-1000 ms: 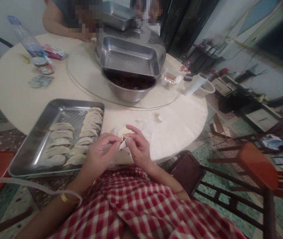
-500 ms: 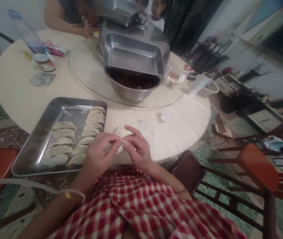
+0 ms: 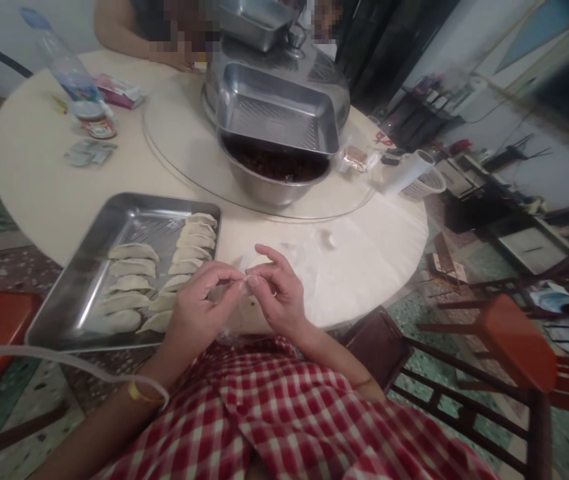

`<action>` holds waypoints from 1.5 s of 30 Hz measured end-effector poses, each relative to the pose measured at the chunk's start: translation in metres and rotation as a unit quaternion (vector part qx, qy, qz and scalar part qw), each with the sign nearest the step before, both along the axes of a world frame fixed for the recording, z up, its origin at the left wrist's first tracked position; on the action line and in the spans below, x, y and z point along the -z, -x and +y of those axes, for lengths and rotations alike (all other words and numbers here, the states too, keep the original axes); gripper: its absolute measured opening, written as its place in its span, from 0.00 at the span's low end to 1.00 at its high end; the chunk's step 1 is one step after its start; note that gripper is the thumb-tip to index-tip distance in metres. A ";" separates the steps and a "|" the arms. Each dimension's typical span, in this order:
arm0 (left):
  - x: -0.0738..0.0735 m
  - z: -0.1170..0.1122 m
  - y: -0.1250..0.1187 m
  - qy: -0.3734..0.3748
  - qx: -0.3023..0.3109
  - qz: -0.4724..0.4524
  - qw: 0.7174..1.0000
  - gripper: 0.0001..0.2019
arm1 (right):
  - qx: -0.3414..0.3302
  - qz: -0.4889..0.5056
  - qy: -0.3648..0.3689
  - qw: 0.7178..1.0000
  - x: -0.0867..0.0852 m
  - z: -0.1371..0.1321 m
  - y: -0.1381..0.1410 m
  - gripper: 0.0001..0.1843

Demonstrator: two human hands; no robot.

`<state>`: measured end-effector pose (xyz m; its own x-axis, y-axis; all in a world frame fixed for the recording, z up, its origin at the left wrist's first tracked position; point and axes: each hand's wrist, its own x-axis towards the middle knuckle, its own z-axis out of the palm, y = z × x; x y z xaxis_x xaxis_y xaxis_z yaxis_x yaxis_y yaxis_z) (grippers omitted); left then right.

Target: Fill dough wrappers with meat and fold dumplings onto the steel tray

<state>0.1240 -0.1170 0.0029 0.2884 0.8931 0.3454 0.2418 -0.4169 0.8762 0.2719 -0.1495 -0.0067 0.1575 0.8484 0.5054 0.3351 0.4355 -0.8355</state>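
My left hand [image 3: 204, 300] and my right hand [image 3: 279, 293] meet at the table's near edge. Thumbs and forefingers of both pinch a small, thin whitish bit between them, which looks like part of the clear plastic bag [image 3: 309, 263] spread under and beyond them. Fingers hide most of that bit. The other fingers of my right hand are raised. To the left, a metal tray [image 3: 77, 263] holds two rows of folded raw dumplings [image 3: 133, 268]; my left hand covers the near end of the right row.
A steel bowl of dark filling [image 3: 274, 193] stands on the glass turntable [image 3: 174, 157], an empty metal tray [image 3: 274, 113] tilted over it. Left are a plastic bottle [image 3: 67, 70] and a jar [image 3: 95, 123]; right, a white basket [image 3: 427, 183]. Another person's arm [image 3: 122, 37] rests across the table.
The view has shifted slightly, so the table things sit a little further right. My hands stay together in the same pinch, and the pale yellowish patch behind my right fingers shows less.
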 end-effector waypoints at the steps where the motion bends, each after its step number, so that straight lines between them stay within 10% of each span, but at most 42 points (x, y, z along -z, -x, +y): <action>1: -0.001 0.001 0.000 -0.004 -0.008 0.003 1.000 0.02 | -0.009 0.000 0.007 1.000 0.000 -0.001 0.000 0.07; 12: 0.005 0.003 0.015 0.200 -0.013 -0.086 0.976 0.09 | -0.018 0.026 0.025 0.999 -0.006 0.002 -0.007 0.04; 28: 0.001 0.010 0.031 0.033 0.101 0.043 0.993 0.06 | -0.105 0.011 0.085 0.991 -0.005 -0.002 -0.001 0.06; 34: 0.004 0.004 0.032 0.083 0.037 0.044 0.995 0.05 | -0.086 0.048 0.065 0.993 -0.006 -0.001 0.000 0.03; 45: -0.006 -0.005 0.021 -0.117 -0.017 0.103 0.988 0.05 | -0.041 0.011 0.016 0.999 0.000 -0.003 0.002 0.04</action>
<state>0.1026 -0.1221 0.0094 0.3448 0.8068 0.4797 0.4229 -0.5898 0.6880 0.2695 -0.1524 -0.0062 0.0979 0.8748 0.4744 0.2803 0.4332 -0.8566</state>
